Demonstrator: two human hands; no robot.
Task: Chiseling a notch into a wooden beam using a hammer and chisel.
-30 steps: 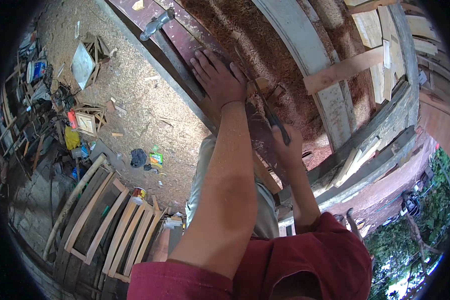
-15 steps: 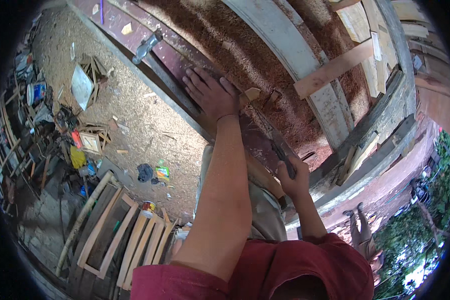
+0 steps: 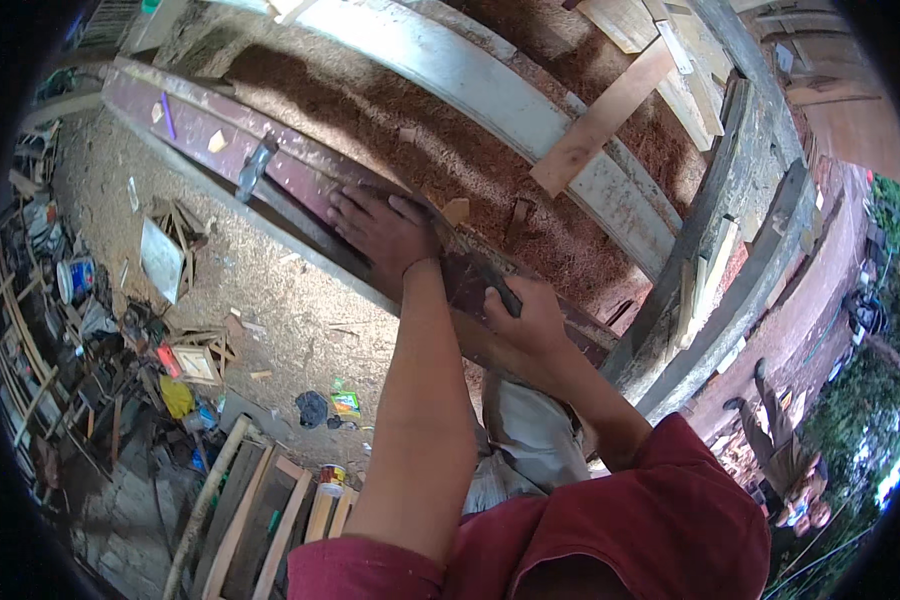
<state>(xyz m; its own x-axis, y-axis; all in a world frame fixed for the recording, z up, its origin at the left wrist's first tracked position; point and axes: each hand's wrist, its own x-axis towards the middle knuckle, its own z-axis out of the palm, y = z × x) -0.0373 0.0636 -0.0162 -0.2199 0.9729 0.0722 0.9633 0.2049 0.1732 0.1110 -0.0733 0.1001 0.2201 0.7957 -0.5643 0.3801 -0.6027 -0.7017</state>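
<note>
A long maroon board lies slantwise in front of me, worn and paint-flecked. My left hand rests flat on it with the fingers spread. Past those fingers is a hammer, its metal head toward the far left end. My right hand is closed around the dark handle of a tool, low over the nearer part of the board. The tool's front end looks dark and narrow, and its kind cannot be made out. Between the hands and beyond the board edge sits a small wood offcut.
A purple stick and a wood chip lie on the board. Beyond it, a long whitish plank crosses sawdust, with a short board over it. Heavy grey timbers stand right. Wooden frames and scrap fill the left. A person is at far right.
My right hand has moved left and up along the board with the tool, closer to my left hand. The left hand stays flat on the board; the whole view has shifted.
</note>
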